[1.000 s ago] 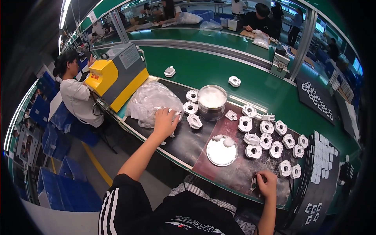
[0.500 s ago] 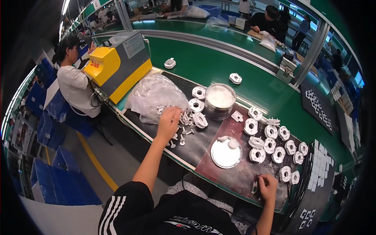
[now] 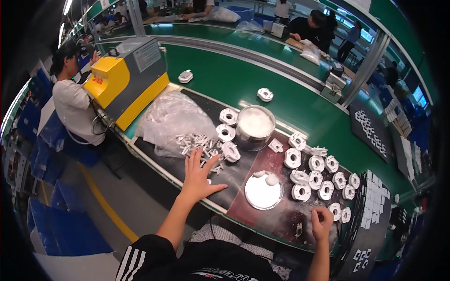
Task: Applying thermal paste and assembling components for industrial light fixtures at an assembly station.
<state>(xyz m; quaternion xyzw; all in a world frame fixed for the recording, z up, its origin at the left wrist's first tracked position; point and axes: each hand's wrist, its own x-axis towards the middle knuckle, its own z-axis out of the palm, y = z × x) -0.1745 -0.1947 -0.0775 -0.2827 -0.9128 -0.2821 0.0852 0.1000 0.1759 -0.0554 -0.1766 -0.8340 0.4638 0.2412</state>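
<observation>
A: Left hand (image 3: 199, 176)?
B: Spread flat on the dark mat (image 3: 234, 171), fingertips touching the small white pins (image 3: 199, 143) at its 12 o'clock; bare mat at 3 o'clock.
A: Right hand (image 3: 321, 223)?
B: Curled tight at the bench's near edge, white housings (image 3: 323, 175) at its 12 o'clock; whether it holds anything, I cannot tell.

Left hand (image 3: 198, 177) splayed, right hand (image 3: 321, 223) curled.
</observation>
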